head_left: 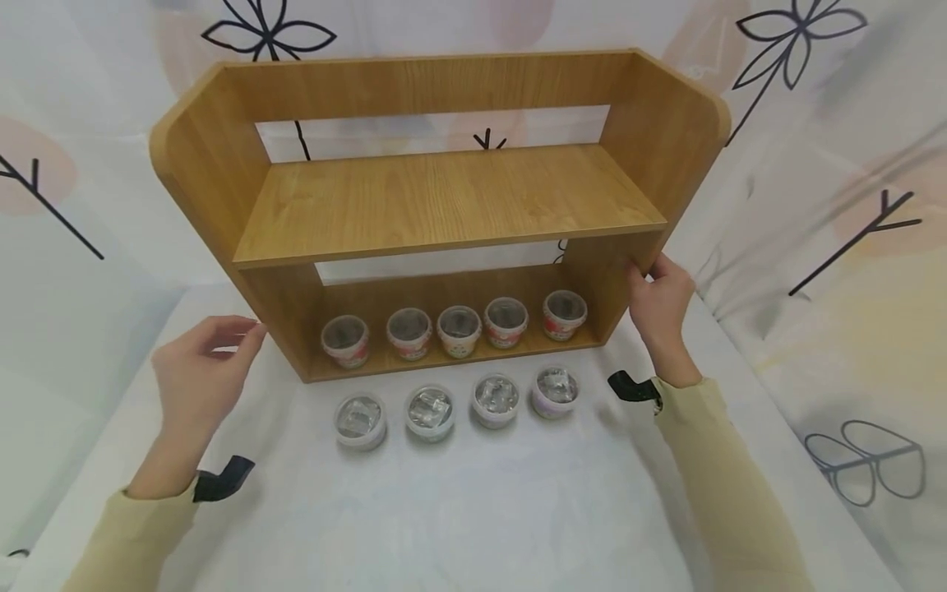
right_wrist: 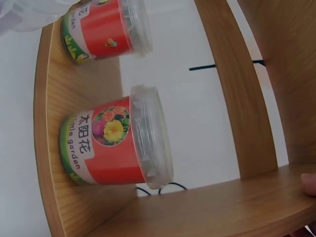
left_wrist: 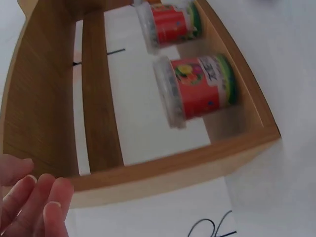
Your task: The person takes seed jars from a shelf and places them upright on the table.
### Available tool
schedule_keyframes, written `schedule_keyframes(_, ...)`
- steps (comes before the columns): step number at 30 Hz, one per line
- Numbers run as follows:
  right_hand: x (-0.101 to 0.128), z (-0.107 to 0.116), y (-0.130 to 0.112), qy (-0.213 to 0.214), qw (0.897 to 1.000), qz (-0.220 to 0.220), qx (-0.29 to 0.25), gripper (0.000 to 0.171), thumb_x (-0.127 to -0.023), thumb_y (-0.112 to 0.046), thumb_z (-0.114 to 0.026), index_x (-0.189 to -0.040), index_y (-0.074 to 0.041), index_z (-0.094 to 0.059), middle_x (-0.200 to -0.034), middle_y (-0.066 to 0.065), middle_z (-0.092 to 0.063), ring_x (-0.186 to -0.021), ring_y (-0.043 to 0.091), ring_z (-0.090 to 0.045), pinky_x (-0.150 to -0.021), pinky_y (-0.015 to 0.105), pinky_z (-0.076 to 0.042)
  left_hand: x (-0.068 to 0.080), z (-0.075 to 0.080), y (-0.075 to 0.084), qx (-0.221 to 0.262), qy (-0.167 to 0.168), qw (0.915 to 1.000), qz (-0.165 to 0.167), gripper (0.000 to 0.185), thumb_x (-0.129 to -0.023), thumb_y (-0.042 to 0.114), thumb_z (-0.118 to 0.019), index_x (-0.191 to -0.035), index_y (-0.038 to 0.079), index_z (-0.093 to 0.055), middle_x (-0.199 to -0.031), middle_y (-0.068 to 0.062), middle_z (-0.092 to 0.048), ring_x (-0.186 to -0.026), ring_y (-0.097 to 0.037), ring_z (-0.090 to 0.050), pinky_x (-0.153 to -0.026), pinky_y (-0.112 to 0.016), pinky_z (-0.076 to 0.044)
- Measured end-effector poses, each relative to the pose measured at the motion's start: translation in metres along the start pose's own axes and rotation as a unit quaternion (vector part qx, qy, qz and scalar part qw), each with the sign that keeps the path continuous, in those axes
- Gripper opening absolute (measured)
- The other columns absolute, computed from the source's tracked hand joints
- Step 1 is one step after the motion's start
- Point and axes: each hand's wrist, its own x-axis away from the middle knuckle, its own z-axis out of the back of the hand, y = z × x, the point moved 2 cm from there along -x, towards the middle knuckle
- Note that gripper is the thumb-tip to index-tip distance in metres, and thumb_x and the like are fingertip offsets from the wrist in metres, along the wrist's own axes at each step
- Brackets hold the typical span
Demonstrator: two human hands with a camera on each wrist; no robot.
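In the head view, a two-tier wooden shelf (head_left: 444, 201) stands upright on a white table (head_left: 444, 518), its back toward the far side. The right hand (head_left: 662, 308) grips the front edge of the right side panel (head_left: 666, 156), thumb inside, perhaps to steady the unit. The left hand (head_left: 200, 378), fingers loosely bent and holding nothing, is at the left side panel (head_left: 210, 156); whether it touches is unclear. Five lidded flower-label cups (head_left: 410, 333) line the lower board (head_left: 377, 352), spaced apart as though for display, the middle ones closer together. Four lidded tubs (head_left: 495, 400) make a row on the table just nearer, probably set there for easy reach; silvery contents show through their lids. Pale cloth (head_left: 851, 345) printed with dark leaf outlines closes off the far side and both flanks, and the tabletop looks smooth and evenly lit.

In the left wrist view, the left hand's relaxed fingers lie by the panel edge, and the leftmost cup (left_wrist: 200, 86) sits near that panel, label outward.

In the right wrist view, a fingertip presses the right panel's inner face; the rightmost cup (right_wrist: 116, 143) reads "little garden"
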Motion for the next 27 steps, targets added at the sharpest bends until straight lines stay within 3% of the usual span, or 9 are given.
schedule_keyframes(7, 0.002, -0.003, 0.001, -0.003, 1.000, 0.006, -0.008, 0.033, -0.097, -0.027, -0.063, -0.116, -0.002, -0.073, -0.108, 0.014, -0.073, -0.105, 0.022, -0.069, -0.090, 0.043, -0.056, 0.007, -0.012, 0.008, 0.029, -0.092, 0.9954, 0.002, 0.024, -0.091, 0.022, -0.074, -0.110, 0.007, -0.073, -0.103, -0.007, -0.074, -0.088, 0.015, -0.056, -0.070, -0.005, -0.046)
schedule_keyframes(14, 0.002, -0.003, 0.001, -0.001, 1.000, 0.008, -0.009, 0.032, -0.097, -0.026, -0.064, -0.116, -0.002, -0.073, -0.108, 0.014, -0.073, -0.104, 0.023, -0.070, -0.090, 0.042, -0.056, 0.011, -0.041, 0.003, 0.080, -0.190, 0.9783, 0.022, 0.037, -0.091, 0.022, -0.074, -0.123, 0.006, -0.067, -0.117, -0.009, -0.070, -0.104, -0.022, -0.068, -0.077, -0.007, -0.048)
schedule_keyframes(17, 0.001, -0.003, 0.000, -0.002, 1.000, 0.005, -0.012, 0.033, -0.097, -0.027, -0.064, -0.117, -0.002, -0.073, -0.110, 0.014, -0.073, -0.106, 0.024, -0.069, -0.091, 0.042, -0.055, 0.012, -0.053, 0.002, 0.110, -0.213, 0.9706, 0.022, 0.041, -0.090, 0.017, -0.075, -0.127, 0.003, -0.063, -0.123, -0.015, -0.067, -0.110, -0.031, -0.066, -0.081, -0.013, -0.051)
schedule_keyframes(23, 0.002, -0.003, 0.000, 0.001, 1.000, 0.008, -0.013, 0.031, -0.097, -0.024, -0.065, -0.115, 0.000, -0.073, -0.108, 0.015, -0.073, -0.104, 0.026, -0.070, -0.090, 0.043, -0.056, 0.010, -0.070, 0.000, 0.153, -0.240, 0.9586, 0.001, 0.046, -0.089, 0.005, -0.074, -0.131, -0.004, -0.058, -0.130, -0.021, -0.061, -0.120, -0.037, -0.059, -0.095, -0.042, -0.051)
schedule_keyframes(27, 0.003, -0.003, 0.001, 0.004, 1.000, 0.007, -0.012, 0.029, -0.096, -0.021, -0.065, -0.114, 0.000, -0.073, -0.106, 0.016, -0.073, -0.103, 0.026, -0.070, -0.088, 0.039, -0.057, 0.009, -0.079, -0.004, 0.153, -0.244, 0.9576, -0.001, 0.051, -0.087, 0.004, -0.075, -0.133, -0.004, -0.056, -0.132, -0.021, -0.058, -0.124, -0.037, -0.054, -0.101, -0.050, -0.046)
